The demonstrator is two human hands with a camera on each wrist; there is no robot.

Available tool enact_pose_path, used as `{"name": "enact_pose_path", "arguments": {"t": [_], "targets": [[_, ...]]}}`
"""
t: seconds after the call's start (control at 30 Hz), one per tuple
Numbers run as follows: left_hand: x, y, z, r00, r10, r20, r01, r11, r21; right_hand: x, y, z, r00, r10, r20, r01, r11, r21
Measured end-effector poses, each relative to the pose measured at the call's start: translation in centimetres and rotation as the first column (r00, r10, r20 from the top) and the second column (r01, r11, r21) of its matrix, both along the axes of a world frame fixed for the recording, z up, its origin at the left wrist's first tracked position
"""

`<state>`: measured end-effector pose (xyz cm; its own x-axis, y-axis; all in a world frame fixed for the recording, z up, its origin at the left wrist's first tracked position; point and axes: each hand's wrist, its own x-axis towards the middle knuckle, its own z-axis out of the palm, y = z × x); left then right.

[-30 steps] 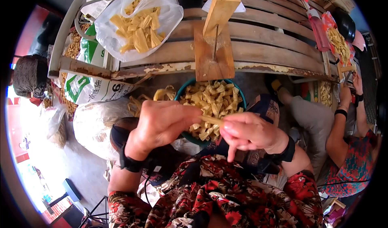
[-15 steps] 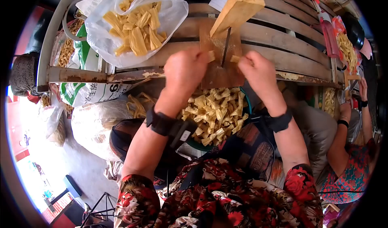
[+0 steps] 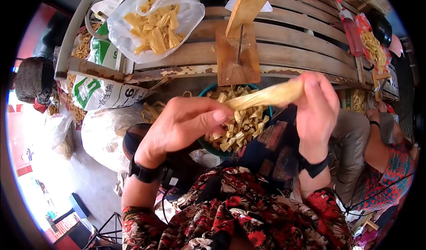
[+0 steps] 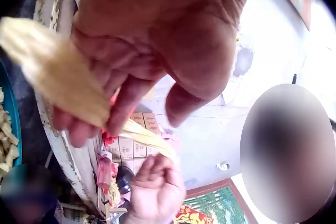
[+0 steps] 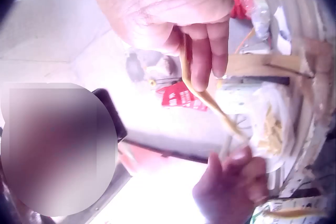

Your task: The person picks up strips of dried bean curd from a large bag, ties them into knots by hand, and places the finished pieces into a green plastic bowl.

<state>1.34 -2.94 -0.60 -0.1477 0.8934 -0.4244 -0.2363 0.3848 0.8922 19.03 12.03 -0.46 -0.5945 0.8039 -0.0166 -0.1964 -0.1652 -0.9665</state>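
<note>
Between my hands stretches a long pale yellow, fibrous strip (image 3: 266,95), wide and creased. My right hand (image 3: 316,110) pinches its far end between thumb and fingers, up and to the right of the tub. At the other end, my left hand (image 3: 182,128) has its fingers fairly straight along the strip; in the left wrist view its thumb stands apart. Below them a teal tub (image 3: 214,152) holds many short yellow pieces (image 3: 242,128). Beyond, a wooden board (image 3: 237,70) on the bench carries a thin upright metal rod (image 3: 240,46) and a slanted wood block (image 3: 246,10).
A slatted bench (image 3: 297,57) with a chipped front rail spans ahead. On its left lies an open plastic bag (image 3: 117,37) of yellow strips. A printed sack (image 3: 95,92) and a wrapped bundle (image 3: 106,137) stand at left. Another person (image 3: 384,165) sits at right.
Both hands were at the metal rod half a second ago, each holding a small piece. They have come back over the tub, now with a longer, wider strip, my right hand higher.
</note>
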Motion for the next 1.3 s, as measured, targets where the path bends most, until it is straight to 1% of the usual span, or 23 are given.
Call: {"name": "enact_pose_path", "arguments": {"t": [0.07,0.13,0.17,0.2,0.23,0.27,0.3,0.43,0.53,0.57,0.6,0.67,0.73,0.8,0.87,0.97,1.03,1.07,1.13,1.2,1.23,1.27,1.3], "targets": [[0.1,0.1,0.5,0.995,-0.097,-0.006,0.097,0.995,0.03,0.8,-3.5,1.4,0.984,0.168,-0.056,-0.152,0.964,0.218],[1.4,0.6,1.4,0.96,-0.229,-0.16,0.253,0.957,0.143,1.4,-4.1,2.7,0.84,0.522,0.148,-0.503,0.647,0.573],[2.2,0.1,1.7,0.951,-0.183,-0.248,0.216,0.97,0.114,1.8,-4.8,2.4,0.887,0.441,0.141,-0.436,0.696,0.57],[2.3,-0.4,1.8,0.983,-0.105,-0.153,0.126,0.983,0.131,2.1,-5.4,1.9,0.925,0.356,0.131,-0.364,0.738,0.568],[2.3,-1.1,1.8,0.998,-0.027,-0.058,0.034,0.99,0.138,2.7,-5.1,1.5,0.938,0.24,0.251,-0.341,0.774,0.534],[2.3,-1.5,1.9,0.998,0.049,0.037,-0.054,0.989,0.136,2.5,-5.6,1.1,0.953,0.201,0.227,-0.267,0.911,0.314],[3.2,-1.4,2.1,0.97,0.148,0.191,-0.184,0.965,0.186,2.4,-5.9,0.5,0.952,0.228,0.206,-0.267,0.944,0.193],[4.9,-1.1,1.4,0.912,0.065,0.405,-0.178,0.952,0.248,1.7,-6.9,-2.1,0.938,0.33,-0.108,-0.339,0.938,-0.072],[4.9,-1.4,0.0,0.934,0.068,0.35,-0.158,0.959,0.235,1.2,-7.1,-3.0,0.98,0.196,-0.012,-0.196,0.98,0.02],[5.0,-1.3,0.3,0.98,0.167,0.111,-0.187,0.96,0.21,1.2,-7.0,-2.9,0.99,0.131,0.051,-0.135,0.986,0.1],[5.3,-1.2,0.2,0.975,0.221,0.019,-0.22,0.948,0.228,1.7,-6.6,-2.2,0.985,0.17,0.006,-0.17,0.985,0.007],[5.8,-1.1,-0.4,0.926,0.342,-0.16,-0.292,0.918,0.267,2.6,-6.2,-0.7,0.96,0.268,0.082,-0.273,0.96,0.061],[6.1,-1.2,-0.1,0.905,0.244,-0.347,-0.16,0.954,0.253,2.5,-7.2,-1.0,0.97,0.216,0.114,-0.225,0.971,0.075],[7.0,-1.2,-0.2,0.949,0.285,-0.135,-0.215,0.897,0.385,2.5,-6.9,-0.7,0.977,0.161,0.138,-0.167,0.985,0.034],[6.3,-1.4,0.0,0.961,0.268,0.064,-0.275,0.927,0.254,3.4,-5.8,-1.1,0.956,0.261,-0.136,-0.293,0.877,-0.38],[6.0,-1.8,-0.4,0.938,0.21,0.277,-0.245,0.965,0.097,3.6,-6.3,-0.5,0.855,0.305,-0.419,-0.5,0.701,-0.509],[6.0,-1.8,-0.5,0.894,0.158,0.418,-0.165,0.986,-0.021,3.4,-6.4,-0.2,0.871,0.306,-0.385,-0.461,0.78,-0.422],[5.6,-2.2,0.2,0.803,0.024,0.596,-0.008,1.0,-0.031,3.2,-6.6,0.1,0.878,0.308,-0.365,-0.443,0.812,-0.379],[5.4,-2.3,-0.2,0.78,-0.052,0.624,0.074,0.997,-0.009,2.9,-6.7,-0.2,0.937,0.326,-0.129,-0.337,0.938,-0.082],[5.4,-2.1,-0.5,0.842,0.016,0.54,0.009,0.999,-0.045,3.0,-6.3,-1.5,0.966,0.238,0.1,-0.256,0.938,0.236],[5.4,-2.1,-0.5,0.868,0.055,0.494,-0.027,0.998,-0.062,3.7,-5.9,-0.3,0.93,0.2,0.307,-0.264,0.947,0.182],[5.5,-2.0,-0.5,0.921,0.052,0.386,-0.034,0.998,-0.052,4.2,-5.3,0.0,0.942,0.27,0.198,-0.284,0.958,0.047],[5.7,-1.9,-0.4,0.961,0.049,0.272,-0.039,0.998,-0.041,4.3,-4.9,0.3,0.9,0.355,0.254,-0.385,0.919,0.079]]}}
